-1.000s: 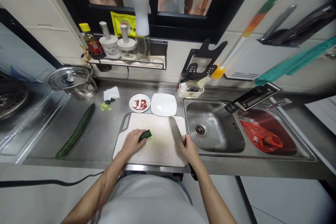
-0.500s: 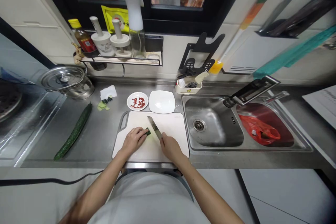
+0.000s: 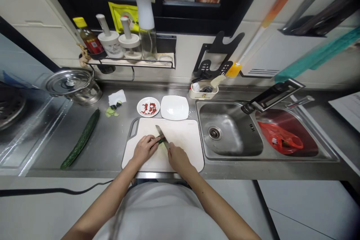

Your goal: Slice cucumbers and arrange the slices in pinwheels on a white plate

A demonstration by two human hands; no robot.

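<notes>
On the white cutting board (image 3: pixel 185 138), my left hand (image 3: pixel 145 147) is closed over a short piece of cucumber (image 3: pixel 161 140), most of it hidden under the fingers. My right hand (image 3: pixel 179 158) grips the handle of a kitchen knife (image 3: pixel 159 130). The blade points away from me and lies at the right end of the cucumber piece, close to my left fingertips. Behind the board stand a small plate with chopped red pieces (image 3: pixel 148 107) and a bare white square plate (image 3: pixel 174 107). A whole cucumber (image 3: pixel 81 139) lies on the counter at the left.
Cucumber scraps (image 3: pixel 111 111) and a white tissue (image 3: pixel 117 97) lie back left, near a lidded steel pot (image 3: pixel 73 87). A double sink (image 3: pixel 230 131) is on the right, with a red plastic bag (image 3: pixel 279 138) in it. Bottles and jars line a wall shelf (image 3: pixel 132 63).
My right hand has brought the knife left, from beside the cucumber piece up against it. My left hand stays on the piece. The whole view has shifted slightly.
</notes>
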